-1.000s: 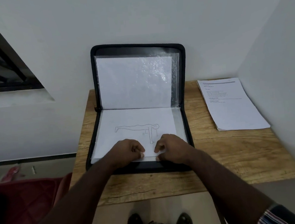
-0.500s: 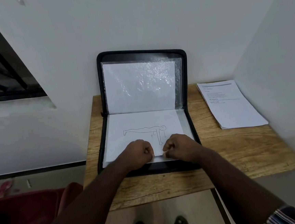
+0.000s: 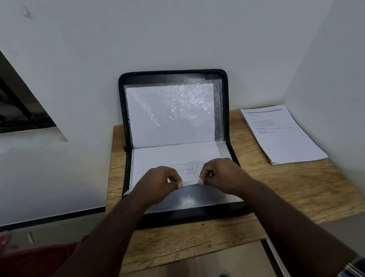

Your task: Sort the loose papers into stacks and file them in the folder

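Observation:
A black zip folder [image 3: 228, 116] lies open on the wooden table [image 3: 291, 186], its upper half leaning against the wall with a white sheet behind clear plastic. In the lower half lies a white sheet with a line drawing of a figure [image 3: 174, 159]. My left hand [image 3: 161, 180] and my right hand [image 3: 220, 172] each pinch the near edge of this sheet and hold it lifted. Under the raised edge a clear plastic sleeve [image 3: 195, 199] shows. A stack of printed papers [image 3: 287, 138] rests on the table to the right of the folder.
White walls close in behind the table and on its right. A dark barred window [image 3: 2, 103] is at the left. A red seat [image 3: 23, 269] sits low at the left, below the table's edge.
Both hands have raised the near edge of the drawing sheet off the folder, uncovering the plastic sleeve beneath. The camera has tilted and moved slightly.

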